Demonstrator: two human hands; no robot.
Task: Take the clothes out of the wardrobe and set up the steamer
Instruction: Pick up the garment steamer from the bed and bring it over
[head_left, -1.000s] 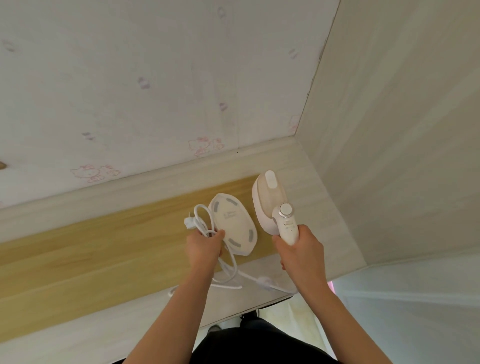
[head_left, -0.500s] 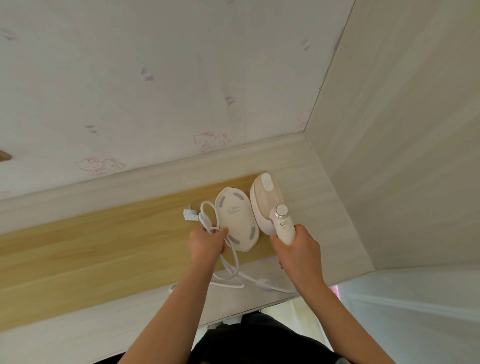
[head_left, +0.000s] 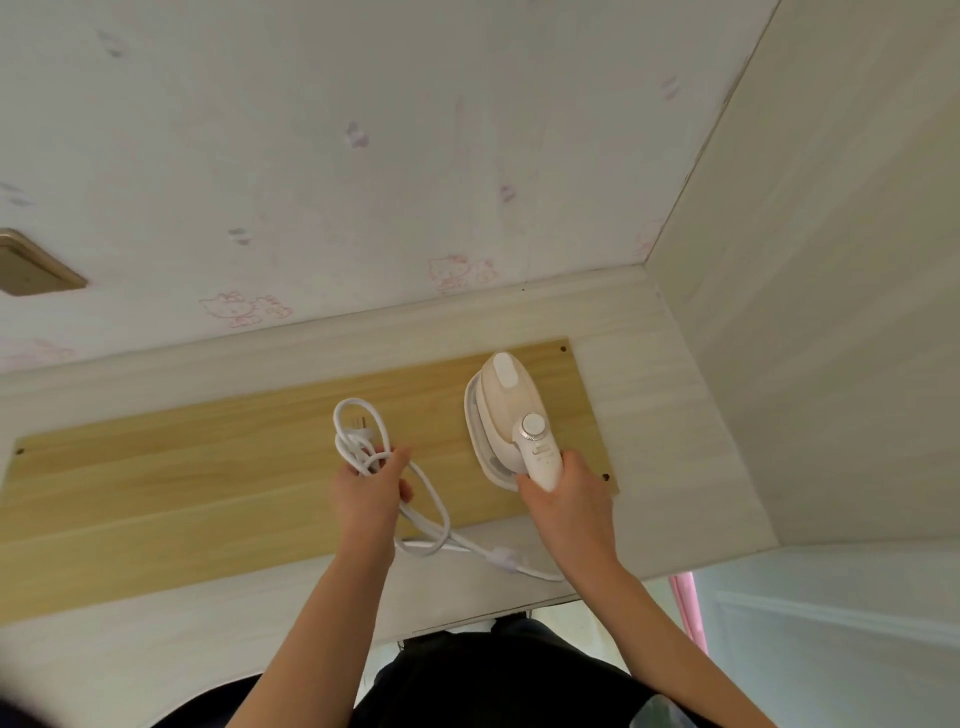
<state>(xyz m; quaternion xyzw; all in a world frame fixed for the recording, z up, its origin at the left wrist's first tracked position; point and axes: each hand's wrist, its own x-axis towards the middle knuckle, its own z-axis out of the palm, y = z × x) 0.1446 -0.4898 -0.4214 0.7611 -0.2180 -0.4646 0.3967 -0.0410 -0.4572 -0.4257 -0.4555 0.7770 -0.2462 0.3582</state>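
Gripping the steamer (head_left: 506, 400) by its handle, the right hand (head_left: 569, 499) had its fingers wrapped tight round it. The unit sat right of centre in the frame on its base (head_left: 470, 415) on the desk (head_left: 156, 493), likely parked there to stand stable while the lead got sorted. At centre frame the left hand (head_left: 366, 491) was curled round loops of the cord (head_left: 358, 457), with the plug (head_left: 359, 423) lying inside the top of the coil, probably gathered for unwinding and plugging in.
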